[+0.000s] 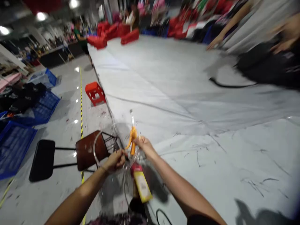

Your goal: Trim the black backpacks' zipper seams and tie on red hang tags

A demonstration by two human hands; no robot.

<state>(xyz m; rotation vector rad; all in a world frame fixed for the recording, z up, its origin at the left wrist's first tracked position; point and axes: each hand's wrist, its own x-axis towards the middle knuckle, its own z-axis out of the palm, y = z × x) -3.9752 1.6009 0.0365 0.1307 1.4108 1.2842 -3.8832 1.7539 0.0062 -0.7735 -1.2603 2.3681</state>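
An orange air blow gun (pixel 133 135) with a thin metal nozzle stands over the table's edge, nozzle pointing away from me. My right hand (pixel 144 145) has its fingers closed round the gun's handle. Just left of it, my left hand (pixel 116 160) is curled closed near the clear hose (pixel 95 147) that loops about the gun; what lies inside its fingers is too blurred to make out. Below both hands hangs a yellow and red box-like item (pixel 142 186) with a pale label.
A long table under a white sheet (pixel 150 81) carries loose black threads. Left are a folding chair (pixel 90 150), a red stool (pixel 95 93) and blue crates (pixel 14 147). Across the table, a person's hands (pixel 217 41) are by a black bag (pixel 264 64) with a strap.
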